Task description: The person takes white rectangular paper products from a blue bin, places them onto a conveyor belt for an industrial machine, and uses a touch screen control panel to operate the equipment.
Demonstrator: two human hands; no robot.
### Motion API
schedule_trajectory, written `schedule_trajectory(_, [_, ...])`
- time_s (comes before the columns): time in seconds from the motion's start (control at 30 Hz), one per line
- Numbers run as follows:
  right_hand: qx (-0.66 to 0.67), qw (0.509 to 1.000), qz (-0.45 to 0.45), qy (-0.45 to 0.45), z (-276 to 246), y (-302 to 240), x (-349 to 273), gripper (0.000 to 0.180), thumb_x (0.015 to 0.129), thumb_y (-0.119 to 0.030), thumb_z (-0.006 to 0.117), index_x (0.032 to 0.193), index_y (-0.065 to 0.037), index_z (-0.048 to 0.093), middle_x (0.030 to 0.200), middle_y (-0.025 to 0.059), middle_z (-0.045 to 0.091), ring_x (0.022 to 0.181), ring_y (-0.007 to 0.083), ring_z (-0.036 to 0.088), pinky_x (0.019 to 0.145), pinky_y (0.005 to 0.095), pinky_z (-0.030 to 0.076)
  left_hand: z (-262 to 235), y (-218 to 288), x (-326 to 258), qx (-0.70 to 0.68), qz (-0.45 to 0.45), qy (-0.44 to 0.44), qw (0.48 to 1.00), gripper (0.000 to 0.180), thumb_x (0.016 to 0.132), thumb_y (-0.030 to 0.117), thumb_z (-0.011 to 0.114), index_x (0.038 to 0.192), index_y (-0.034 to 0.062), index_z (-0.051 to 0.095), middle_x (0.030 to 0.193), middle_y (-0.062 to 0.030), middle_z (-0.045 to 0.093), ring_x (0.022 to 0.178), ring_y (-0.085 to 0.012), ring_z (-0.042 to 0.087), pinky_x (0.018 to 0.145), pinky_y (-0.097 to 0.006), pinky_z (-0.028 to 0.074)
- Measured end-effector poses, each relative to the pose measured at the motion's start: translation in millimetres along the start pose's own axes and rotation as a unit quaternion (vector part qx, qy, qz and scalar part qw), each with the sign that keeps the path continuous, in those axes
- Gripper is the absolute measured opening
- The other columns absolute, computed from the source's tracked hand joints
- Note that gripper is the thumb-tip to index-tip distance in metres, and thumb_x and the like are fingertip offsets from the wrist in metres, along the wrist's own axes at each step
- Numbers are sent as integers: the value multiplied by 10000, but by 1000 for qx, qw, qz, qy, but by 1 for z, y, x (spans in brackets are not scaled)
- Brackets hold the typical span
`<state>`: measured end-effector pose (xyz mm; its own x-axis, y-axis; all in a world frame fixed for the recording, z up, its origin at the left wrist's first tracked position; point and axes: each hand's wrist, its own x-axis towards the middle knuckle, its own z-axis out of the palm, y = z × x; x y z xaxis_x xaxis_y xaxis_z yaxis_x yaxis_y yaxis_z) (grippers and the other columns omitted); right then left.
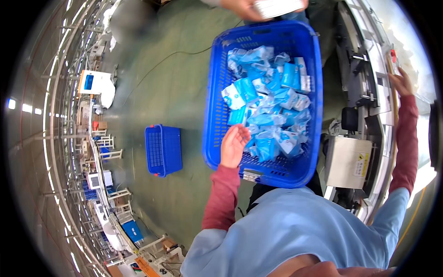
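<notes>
A large blue plastic basket stands in front of me, heaped with small blue-and-white plastic packets. My left hand hangs over its left near part, beside the packets, palm turned up and fingers loosely stretched with nothing in them. Out to the right, my right hand reaches to the long machine. Its fingers are apart at the machine's outer edge, close to a small red part; whether they touch the edge I cannot tell.
Across the basket, another person's hands hold a white stack. A metal box with a yellow label juts from the machine near the basket. A smaller blue crate and a dark cable lie on the green floor; workbenches line the left.
</notes>
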<state>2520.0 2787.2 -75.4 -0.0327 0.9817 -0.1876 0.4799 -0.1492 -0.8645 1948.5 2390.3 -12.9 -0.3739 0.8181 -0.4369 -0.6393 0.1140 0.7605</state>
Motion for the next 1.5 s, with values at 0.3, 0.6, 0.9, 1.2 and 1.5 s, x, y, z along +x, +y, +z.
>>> schedule_trajectory(0.3, [213,970,-13,-114,54,-129,-279,437,925,-344,457,1204,-9,461,968,40,540,910,101,504,790,215,390,-199,-105,156,733,63,244,632,523,718,177,686,1168,-6,490,1151,-185,513,1089,-329,475,906,-421,397])
schedule_trajectory(0.6, [183,962,119,-165,197,-187,-392,209,873,-51,489,1075,-9,520,939,63,580,835,143,575,774,259,469,-164,-49,149,504,-119,150,842,759,656,472,672,1244,49,446,1211,-177,503,1100,-310,496,887,-465,402])
schedule_trajectory(0.9, [207,896,-112,-376,407,-207,-340,800,786,-234,706,1402,-79,218,1216,125,470,1106,178,471,929,307,398,-134,23,6,108,-339,-334,873,665,842,496,433,1320,36,390,1225,-144,537,1095,-321,538,856,-542,448])
schedule_trajectory(1.2, [397,911,-73,80,237,-163,-419,422,950,-403,325,1046,-19,471,937,129,573,821,191,603,723,311,517,-144,117,-32,131,268,-215,930,632,956,450,238,1386,-13,239,1453,-149,243,1350,-257,213,1106,-409,140])
schedule_trajectory(1.5, [354,925,-36,130,320,-148,-502,265,951,-313,442,978,-60,513,821,-13,513,748,42,469,659,189,393,-20,-43,-67,119,228,-393,883,682,951,492,135,1407,-15,159,1475,-140,174,1367,-247,143,1110,-350,94])
